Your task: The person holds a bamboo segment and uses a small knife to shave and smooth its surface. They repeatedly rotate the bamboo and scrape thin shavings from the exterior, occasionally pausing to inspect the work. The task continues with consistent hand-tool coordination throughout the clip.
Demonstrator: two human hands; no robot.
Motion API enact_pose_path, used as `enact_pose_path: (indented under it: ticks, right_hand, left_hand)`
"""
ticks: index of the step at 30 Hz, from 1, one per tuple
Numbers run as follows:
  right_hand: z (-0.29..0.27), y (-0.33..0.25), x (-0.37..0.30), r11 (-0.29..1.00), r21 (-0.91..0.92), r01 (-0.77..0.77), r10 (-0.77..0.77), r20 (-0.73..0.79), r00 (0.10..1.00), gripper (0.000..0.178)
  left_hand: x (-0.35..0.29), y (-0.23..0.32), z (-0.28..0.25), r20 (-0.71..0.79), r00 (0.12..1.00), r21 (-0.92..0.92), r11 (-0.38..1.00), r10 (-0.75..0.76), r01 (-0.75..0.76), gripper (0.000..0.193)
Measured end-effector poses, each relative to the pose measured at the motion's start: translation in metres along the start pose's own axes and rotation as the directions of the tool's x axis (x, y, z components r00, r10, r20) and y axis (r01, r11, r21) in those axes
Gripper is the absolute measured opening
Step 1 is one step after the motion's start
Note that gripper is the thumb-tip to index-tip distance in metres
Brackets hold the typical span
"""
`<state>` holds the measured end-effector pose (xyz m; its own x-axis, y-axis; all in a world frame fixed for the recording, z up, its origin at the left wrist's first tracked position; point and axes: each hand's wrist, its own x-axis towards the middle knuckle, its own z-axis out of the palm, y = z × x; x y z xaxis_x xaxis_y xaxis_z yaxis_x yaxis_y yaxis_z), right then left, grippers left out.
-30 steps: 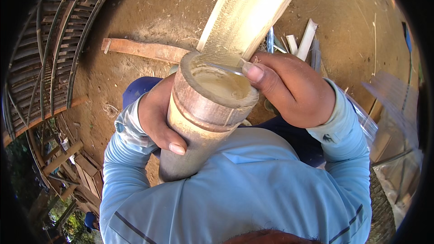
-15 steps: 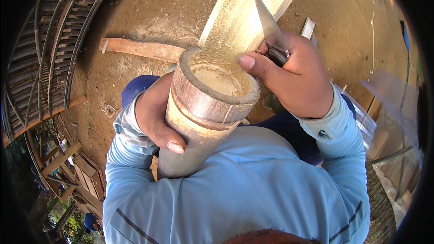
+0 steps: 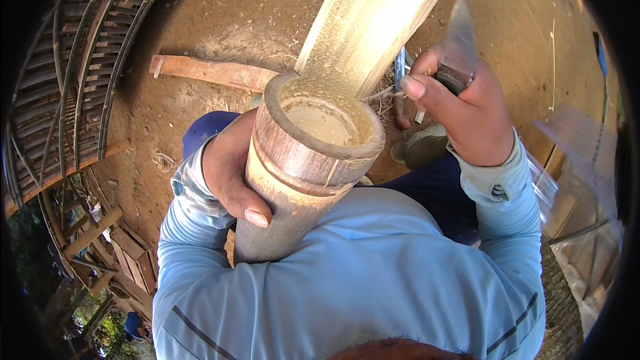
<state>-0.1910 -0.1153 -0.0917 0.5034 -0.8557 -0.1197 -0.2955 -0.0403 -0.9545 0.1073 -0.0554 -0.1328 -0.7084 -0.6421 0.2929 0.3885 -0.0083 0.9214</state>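
A thick bamboo tube (image 3: 287, 210) leans against my front, its round cut mouth facing up and away from me. From the mouth's far side a long, pale split tongue (image 3: 363, 23) of bamboo runs forward, its inner face bright in the sun. My left hand (image 3: 230, 172) wraps the tube's left side, thumb across the near wall. To the right of the mouth, clear of the bamboo, my right hand (image 3: 470, 110) is closed on a knife (image 3: 459, 37) whose blade points up and away. Thin pale fibres (image 3: 383, 93) show between the right thumb and the rim.
A flat reddish-brown wood strip (image 3: 213, 72) lies on the dirt ground beyond the tube. A slatted bamboo rack (image 3: 87, 47) stands at the far left. Clear plastic sheeting (image 3: 577, 153) is at the right. A blue-handled tool (image 3: 400, 70) lies behind the right hand.
My right hand has moved right, away from the tube's rim, taking the knife along. The blade now points more upright. The left hand and the tube have hardly moved.
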Motion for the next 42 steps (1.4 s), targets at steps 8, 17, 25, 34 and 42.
enact_pose_path:
  ticks: [8,17,25,34,42]
  right_hand:
    - [0.008,-0.023,-0.006,1.0,0.0,0.018,-0.018,0.047,0.999,0.016]
    - [0.033,-0.025,0.001,0.997,-0.077,0.003,-0.009,-0.079,0.997,0.019]
    - [0.054,-0.015,-0.001,0.931,0.363,0.045,0.023,-0.183,0.983,0.021]
    - [-0.007,-0.017,-0.006,0.999,0.017,0.042,-0.044,0.122,0.992,0.039]
    - [0.012,-0.019,-0.007,0.937,-0.213,0.276,-0.228,0.222,0.948,0.038]
  left_hand:
    - [0.004,0.0,0.001,-0.009,0.998,0.007,0.998,-0.067,0.067,0.118]
    - [0.002,0.006,0.007,-0.055,0.978,-0.028,0.979,-0.203,0.201,0.12]
    - [-0.002,0.007,0.003,-0.049,0.984,0.022,0.984,-0.173,0.175,0.122]
    - [-0.005,0.002,0.001,-0.05,0.987,-0.016,0.988,-0.155,0.154,0.122]
    - [-0.002,0.009,0.013,-0.142,0.947,-0.094,0.956,-0.289,0.278,0.123]
